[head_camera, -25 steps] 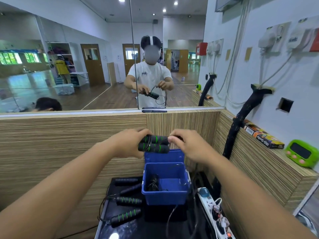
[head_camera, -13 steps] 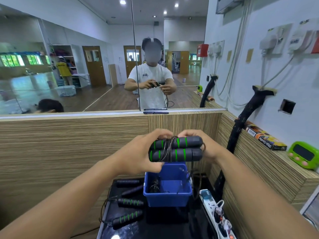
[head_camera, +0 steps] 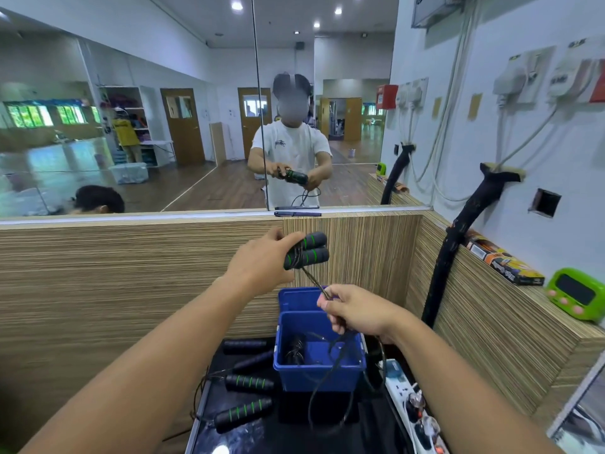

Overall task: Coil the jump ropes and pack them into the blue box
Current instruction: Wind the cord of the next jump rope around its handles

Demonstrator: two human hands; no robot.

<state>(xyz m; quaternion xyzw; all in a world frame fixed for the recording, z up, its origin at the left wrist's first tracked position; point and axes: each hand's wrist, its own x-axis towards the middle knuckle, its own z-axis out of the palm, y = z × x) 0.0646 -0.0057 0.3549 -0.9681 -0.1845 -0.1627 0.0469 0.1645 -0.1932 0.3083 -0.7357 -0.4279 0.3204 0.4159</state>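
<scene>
My left hand (head_camera: pixel 258 268) grips two black jump rope handles with green stripes (head_camera: pixel 307 250), held together above the blue box (head_camera: pixel 319 373). A few turns of black cord wrap the handles. My right hand (head_camera: pixel 355 311) pinches the cord (head_camera: pixel 314 280) just below the handles, over the box's back rim. The rest of the cord hangs down in a loop past the box front. A coiled black rope (head_camera: pixel 294 350) lies inside the box. More striped handles (head_camera: pixel 244 414) (head_camera: pixel 249 383) lie on the black surface to the left of the box.
The box stands on a glossy black surface (head_camera: pixel 327 434) in a wood-panelled corner. A white power strip (head_camera: pixel 414 407) lies to its right. A green timer (head_camera: pixel 576 294) and a flat carton (head_camera: pixel 502 262) rest on the right ledge. A mirror fills the wall ahead.
My right hand has let go of the handles and dropped down to the cord. My left hand now holds both handles alone, tilted up to the right.
</scene>
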